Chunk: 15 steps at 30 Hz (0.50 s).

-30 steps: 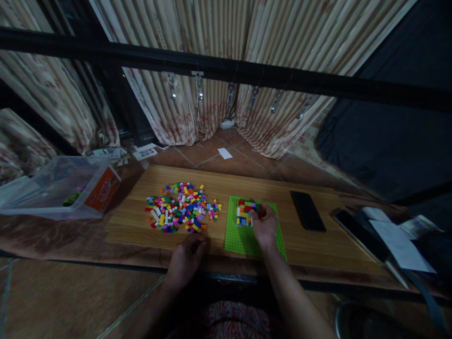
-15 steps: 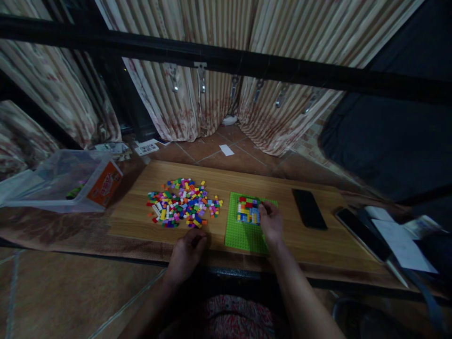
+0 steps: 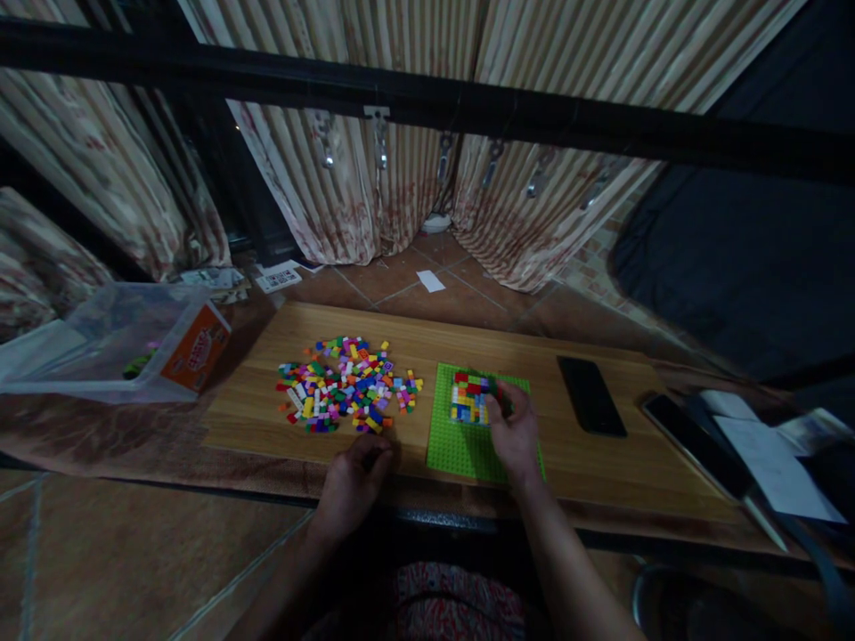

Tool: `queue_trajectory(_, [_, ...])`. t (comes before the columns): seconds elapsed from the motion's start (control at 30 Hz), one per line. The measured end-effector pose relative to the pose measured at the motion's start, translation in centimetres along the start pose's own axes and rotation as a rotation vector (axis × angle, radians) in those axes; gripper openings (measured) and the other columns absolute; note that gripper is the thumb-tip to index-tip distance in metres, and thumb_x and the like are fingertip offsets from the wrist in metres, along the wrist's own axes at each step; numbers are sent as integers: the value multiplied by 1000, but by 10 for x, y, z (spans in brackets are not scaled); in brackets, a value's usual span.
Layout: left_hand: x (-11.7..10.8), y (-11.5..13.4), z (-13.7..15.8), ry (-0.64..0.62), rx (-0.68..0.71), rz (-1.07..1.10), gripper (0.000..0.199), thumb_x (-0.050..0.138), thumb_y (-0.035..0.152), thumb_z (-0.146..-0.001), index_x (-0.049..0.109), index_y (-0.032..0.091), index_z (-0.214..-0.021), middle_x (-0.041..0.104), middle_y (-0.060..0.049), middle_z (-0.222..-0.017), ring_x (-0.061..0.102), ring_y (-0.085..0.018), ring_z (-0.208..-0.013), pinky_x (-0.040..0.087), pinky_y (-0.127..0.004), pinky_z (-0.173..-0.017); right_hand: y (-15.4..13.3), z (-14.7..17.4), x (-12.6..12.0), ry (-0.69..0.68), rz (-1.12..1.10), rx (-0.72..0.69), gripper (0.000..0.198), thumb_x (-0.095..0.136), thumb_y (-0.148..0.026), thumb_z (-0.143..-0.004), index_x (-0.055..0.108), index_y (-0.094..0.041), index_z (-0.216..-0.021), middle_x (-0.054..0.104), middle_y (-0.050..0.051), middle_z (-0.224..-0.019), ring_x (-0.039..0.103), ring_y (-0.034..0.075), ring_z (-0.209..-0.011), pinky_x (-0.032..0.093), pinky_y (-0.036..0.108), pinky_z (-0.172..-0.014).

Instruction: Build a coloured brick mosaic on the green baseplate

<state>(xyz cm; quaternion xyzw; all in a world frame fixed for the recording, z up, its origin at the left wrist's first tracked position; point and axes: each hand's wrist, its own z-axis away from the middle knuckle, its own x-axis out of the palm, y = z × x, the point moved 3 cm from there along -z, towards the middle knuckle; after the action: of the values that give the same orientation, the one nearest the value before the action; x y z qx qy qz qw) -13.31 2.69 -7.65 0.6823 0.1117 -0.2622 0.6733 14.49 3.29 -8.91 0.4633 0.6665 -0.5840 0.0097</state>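
My right hand (image 3: pixel 517 432) is over the green studded baseplate (image 3: pixel 451 454), its thumb and curled fingers at the right edge of a patch of toy building bricks (image 3: pixel 468 399) in red, white, yellow and blue. The fingers cover that edge, and whatever lies between them is hidden. My left hand (image 3: pixel 354 476) rests at the front edge of the wooden board (image 3: pixel 260 427), thumb and fingers closed together. Anything inside it is too small or dark to make out. Just beyond it is a spread-out pile of loose coloured bricks (image 3: pixel 354 387).
A clear plastic bin (image 3: pixel 113 383) with an orange label stands left of the board. To the right lie a black phone-like slab (image 3: pixel 592 396), a second dark device (image 3: pixel 695 445) and white papers (image 3: pixel 775 467). A dark rail (image 3: pixel 427 93) crosses in front of striped curtains.
My right hand has shifted slightly down and its thumb now sits lower at the brick patch's right edge. My left hand keeps its place. The view has shifted slightly.
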Motion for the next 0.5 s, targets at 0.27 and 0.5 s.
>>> queue_trajectory(0.27, [0, 2, -1, -15, -36, -18, 23, 51, 39, -83, 65, 21, -87, 71, -2, -83, 66, -17, -75, 49, -26, -71, -15, 5, -2, -45, 217, -144, 30, 52, -34, -85, 67, -18, -105, 53, 14, -122, 45, 28, -119, 38, 48, -102])
queue_trajectory(0.5, [-1, 3, 0, -8, -31, -2, 23, 51, 39, -83, 65, 21, -87, 71, -3, -84, 66, -18, -78, 49, -27, -73, -15, 3, -2, -44, 223, -158, 29, 50, -34, -86, 65, -17, -103, 55, 15, -119, 47, 28, -115, 39, 47, -100])
